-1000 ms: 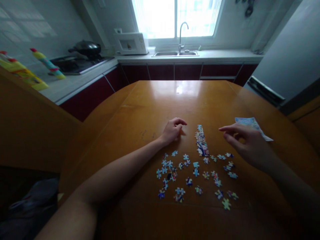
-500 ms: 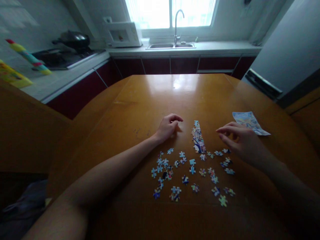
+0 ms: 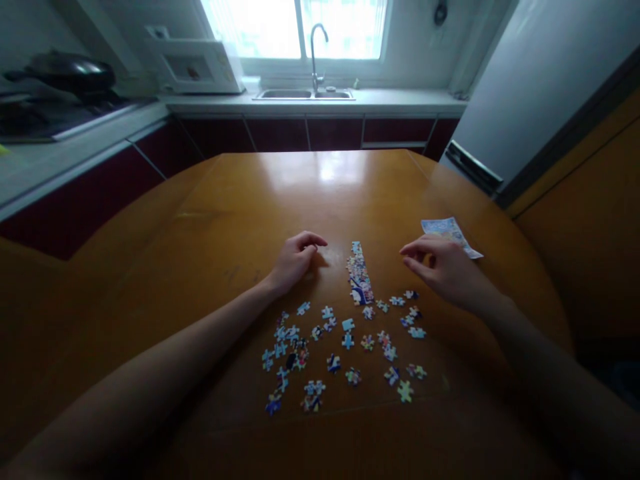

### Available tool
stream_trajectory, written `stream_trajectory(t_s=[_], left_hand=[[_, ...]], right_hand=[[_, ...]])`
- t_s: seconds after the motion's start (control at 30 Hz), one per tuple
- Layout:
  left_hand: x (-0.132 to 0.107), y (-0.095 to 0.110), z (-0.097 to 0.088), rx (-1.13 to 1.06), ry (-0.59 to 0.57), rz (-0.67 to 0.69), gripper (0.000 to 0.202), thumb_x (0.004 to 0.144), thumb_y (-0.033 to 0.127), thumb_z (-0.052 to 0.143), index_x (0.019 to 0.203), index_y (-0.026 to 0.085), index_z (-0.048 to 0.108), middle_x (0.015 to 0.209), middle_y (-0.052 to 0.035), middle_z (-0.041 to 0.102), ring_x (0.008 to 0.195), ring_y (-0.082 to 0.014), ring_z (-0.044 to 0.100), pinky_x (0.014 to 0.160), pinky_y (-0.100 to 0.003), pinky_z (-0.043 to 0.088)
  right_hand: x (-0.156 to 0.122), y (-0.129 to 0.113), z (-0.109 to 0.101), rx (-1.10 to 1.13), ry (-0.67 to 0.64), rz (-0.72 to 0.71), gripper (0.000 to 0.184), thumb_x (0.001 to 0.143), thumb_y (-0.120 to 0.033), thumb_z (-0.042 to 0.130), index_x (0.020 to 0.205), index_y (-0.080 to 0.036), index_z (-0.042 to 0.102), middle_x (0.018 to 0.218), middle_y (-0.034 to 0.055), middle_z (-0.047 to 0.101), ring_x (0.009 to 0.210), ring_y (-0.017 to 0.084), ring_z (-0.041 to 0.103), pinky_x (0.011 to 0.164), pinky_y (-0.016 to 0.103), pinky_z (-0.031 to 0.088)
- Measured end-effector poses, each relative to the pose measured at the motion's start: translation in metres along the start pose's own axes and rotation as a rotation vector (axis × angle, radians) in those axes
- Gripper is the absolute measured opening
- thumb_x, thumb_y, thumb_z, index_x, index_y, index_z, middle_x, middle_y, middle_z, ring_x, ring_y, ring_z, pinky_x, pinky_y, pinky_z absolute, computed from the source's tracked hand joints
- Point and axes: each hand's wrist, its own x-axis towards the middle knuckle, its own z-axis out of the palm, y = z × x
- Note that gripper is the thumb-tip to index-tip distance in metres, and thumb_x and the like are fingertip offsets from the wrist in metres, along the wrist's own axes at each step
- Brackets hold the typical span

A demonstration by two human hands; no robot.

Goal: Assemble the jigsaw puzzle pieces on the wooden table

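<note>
view turning right; left hand (image 3: 294, 261), right hand (image 3: 446, 265) still flanking puzzle strip (image 3: 359, 273), loosely spread, pinching nothing visible; strip not growing.

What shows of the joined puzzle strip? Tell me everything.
The joined puzzle strip is a narrow band of multicoloured interlocked pieces, seemingly cardboard. It lies flat on the table, running away from the camera. Its right edge looks straight, its left knobbly. The far end is light blue; the near end dark blue and white. Between left hand and right hand, it touches neither. One loose piece lies by the near end, contact unclear.
</note>
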Motion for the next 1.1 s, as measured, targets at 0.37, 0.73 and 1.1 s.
stream_trajectory(t_s=[0.37,0.73,1.1], left_hand=[[0.000,0.005,-0.002,0.068,0.014,-0.018,0.024,0.074,0.024,0.052,0.086,0.018,0.072,0.084,-0.0024,0.069,0.079,-0.0183,0.062,0.073,-0.028,0.048],[0.000,0.004,-0.004,0.065,0.001,-0.009,0.024,0.074,0.025,0.052,0.087,0.018,0.071,0.086,-0.0030,0.069,0.082,-0.0189,0.061,0.076,-0.030,0.047],[0.000,0.004,-0.003,0.057,0.004,-0.008,0.022,0.075,0.025,0.053,0.086,0.020,0.071,0.085,-0.0031,0.068,0.081,-0.0194,0.062,0.075,-0.031,0.047]], right_hand=[[0.004,0.004,-0.005,-0.050,-0.172,0.050,0.012,0.088,-0.020,0.062,0.088,-0.017,0.074,0.085,0.0063,0.070,0.074,0.015,0.062,0.069,0.030,0.048],[-0.001,0.012,0.002,-0.152,-0.410,0.067,0.015,0.084,-0.011,0.062,0.090,-0.018,0.075,0.098,0.0085,0.070,0.079,0.015,0.063,0.073,0.028,0.047],[-0.004,0.015,-0.002,-0.196,-0.539,0.062,0.014,0.075,-0.009,0.065,0.080,-0.021,0.071,0.082,0.0035,0.070,0.073,0.016,0.060,0.064,0.028,0.040]])
